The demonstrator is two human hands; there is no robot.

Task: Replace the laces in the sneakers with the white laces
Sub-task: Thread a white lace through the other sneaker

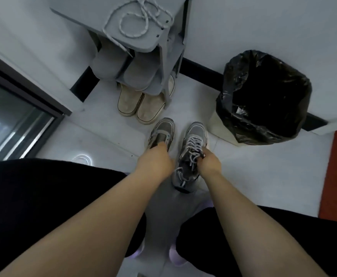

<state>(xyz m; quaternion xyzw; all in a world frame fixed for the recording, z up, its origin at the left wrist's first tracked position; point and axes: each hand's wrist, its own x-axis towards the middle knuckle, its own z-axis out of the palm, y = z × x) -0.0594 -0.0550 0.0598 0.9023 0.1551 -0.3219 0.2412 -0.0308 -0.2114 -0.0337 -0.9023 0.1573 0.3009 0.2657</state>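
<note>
- While both grey mesh sneakers sit on the pale tiled floor (243, 166), the black-bagged bin (263, 96) crowds the right; left and near side are open.
- Grey plastic shoe rack (163, 56) ahead, pale rope laces (135, 19) coiled on top, well apart from the shoes.
- Right sneaker (191, 154): still laced; right hand (208, 164) grasps its collar.
- Left sneaker (160, 134): looks unlaced; left hand (155, 162) grips its opening.
- Judgement: early. Relacing is not started.
</note>
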